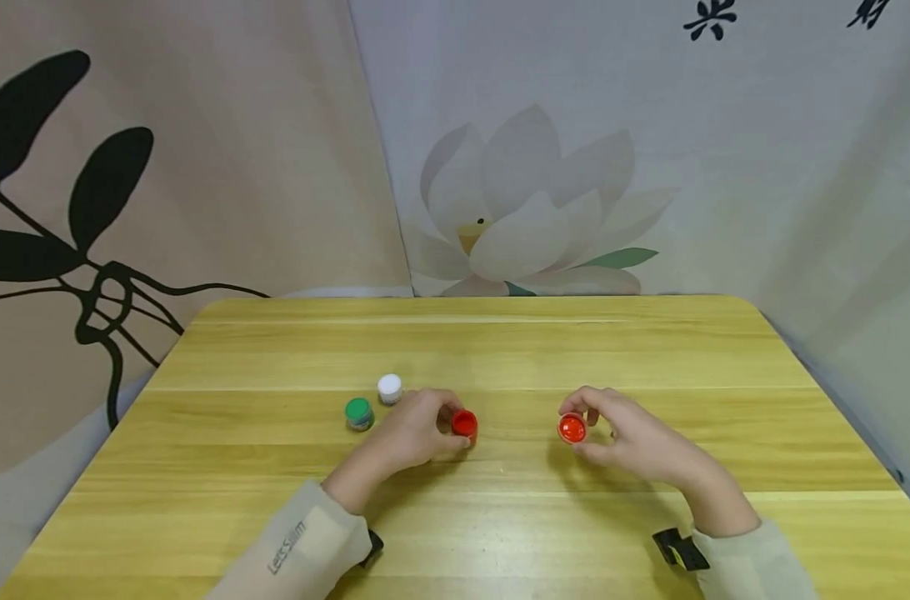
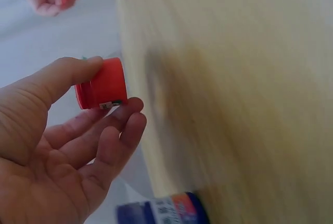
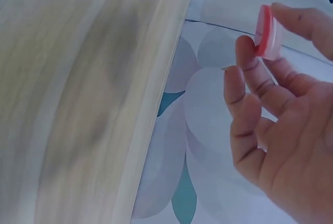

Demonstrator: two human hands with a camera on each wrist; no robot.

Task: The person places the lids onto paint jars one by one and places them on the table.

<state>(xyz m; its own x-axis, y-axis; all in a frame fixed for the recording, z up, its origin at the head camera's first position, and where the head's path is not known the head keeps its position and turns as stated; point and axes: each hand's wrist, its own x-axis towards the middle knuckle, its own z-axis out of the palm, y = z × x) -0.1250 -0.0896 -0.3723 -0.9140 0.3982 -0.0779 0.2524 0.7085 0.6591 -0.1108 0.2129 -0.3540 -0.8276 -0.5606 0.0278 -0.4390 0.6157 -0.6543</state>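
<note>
My left hand (image 1: 417, 429) pinches a small red paint pot (image 1: 465, 425) between thumb and fingertips. The pot is upright, its open top facing up, and a bit of label shows on its side in the left wrist view. To the right, my right hand (image 1: 623, 429) pinches a round lid (image 1: 572, 428) by its edge. The lid's bright red inner face is turned toward the head camera; from the right wrist view the lid (image 3: 266, 32) appears edge-on, with a red rim and a pale translucent side. A wide gap separates pot and lid.
Left of my left hand stand a green-topped pot (image 1: 359, 413) and a white-topped pot (image 1: 389, 388), close together on the wooden table (image 1: 500, 533). A dark blue labelled pot (image 2: 164, 211) shows low in the left wrist view. Behind the table hangs a printed cloth (image 1: 762, 167).
</note>
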